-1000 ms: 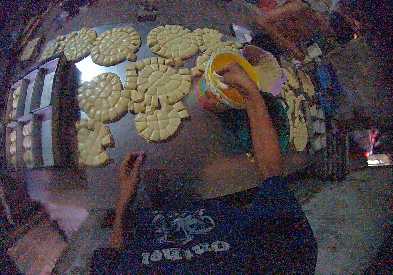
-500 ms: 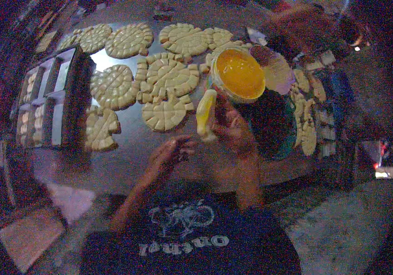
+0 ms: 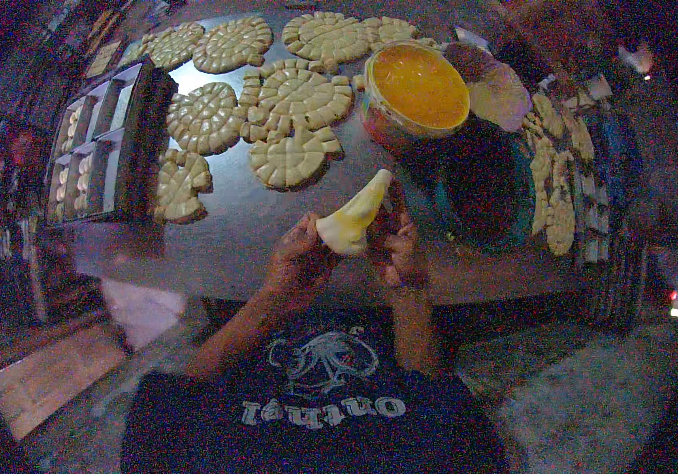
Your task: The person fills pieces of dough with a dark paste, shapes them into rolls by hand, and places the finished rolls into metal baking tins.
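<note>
A soft, pale piece of dough [image 3: 352, 222] with a yellow smear on it is held in front of my chest, just over the near part of the table. It tapers to a narrow tip at the upper right. The fingers of my left hand [image 3: 302, 257] are closed on its wide lower left end. My right hand [image 3: 399, 251] is curled against its right side, with some fingers hidden in shadow. Beyond my hands, a round tub [image 3: 418, 85] holds an orange-yellow filling. Several flat rounds of segmented dough [image 3: 295, 159] lie on the metal table [image 3: 232, 253].
To the left stands a dark divided box [image 3: 122, 142] with small pale pieces in some compartments. A dark, deep container [image 3: 481, 186] is right of my hands. More dough pieces [image 3: 560, 201] lie farther right. A pinkish, roundish item [image 3: 501, 95] sits beside the tub.
My left hand has come up and taken hold of the dough's wide end. The dough has gone from upright to slanting. The view has shifted, so the table things sit higher.
</note>
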Demonstrator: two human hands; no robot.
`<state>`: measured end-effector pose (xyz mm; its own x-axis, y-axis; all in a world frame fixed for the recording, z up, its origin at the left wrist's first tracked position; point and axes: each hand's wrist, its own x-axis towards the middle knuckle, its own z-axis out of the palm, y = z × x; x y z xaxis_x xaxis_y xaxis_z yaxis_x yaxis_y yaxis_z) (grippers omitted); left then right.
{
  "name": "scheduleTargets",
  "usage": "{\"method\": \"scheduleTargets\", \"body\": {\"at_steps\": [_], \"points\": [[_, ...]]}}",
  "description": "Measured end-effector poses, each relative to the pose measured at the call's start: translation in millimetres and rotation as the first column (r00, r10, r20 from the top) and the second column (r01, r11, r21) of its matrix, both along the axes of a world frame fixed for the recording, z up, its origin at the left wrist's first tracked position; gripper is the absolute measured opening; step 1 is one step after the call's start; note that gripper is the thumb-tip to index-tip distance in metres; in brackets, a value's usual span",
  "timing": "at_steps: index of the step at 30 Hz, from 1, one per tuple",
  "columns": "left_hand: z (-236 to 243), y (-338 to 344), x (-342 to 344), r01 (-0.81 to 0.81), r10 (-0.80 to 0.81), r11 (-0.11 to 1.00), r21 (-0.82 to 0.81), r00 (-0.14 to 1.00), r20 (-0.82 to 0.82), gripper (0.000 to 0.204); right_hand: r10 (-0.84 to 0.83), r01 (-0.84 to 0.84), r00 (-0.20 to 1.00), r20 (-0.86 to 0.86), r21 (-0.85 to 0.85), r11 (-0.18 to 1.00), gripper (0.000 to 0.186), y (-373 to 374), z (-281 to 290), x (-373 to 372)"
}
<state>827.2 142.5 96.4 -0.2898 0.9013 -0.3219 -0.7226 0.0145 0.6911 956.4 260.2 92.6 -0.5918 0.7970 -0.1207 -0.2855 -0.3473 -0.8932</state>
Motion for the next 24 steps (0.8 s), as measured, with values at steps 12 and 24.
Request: {"method": "scheduleTargets", "body": {"at_steps": [12, 24], "points": [[-9.0, 17.2, 26.8, -0.127, 0.115, 0.991, -0.027, 0.953, -0.279, 0.021, -0.294, -0.329, 0.903, 0.312, 0.944, -0.007, 0.035, -4.7, 9.7, 50.5], [37.2, -19.2, 1.6, 0.268, -0.279, 0.957, -0.108, 0.759, -0.588, 0.024, 0.127, -0.604, 0.793, 0.596, 0.742, 0.291, 0.029, 23.0, 53.1, 49.2]]}}
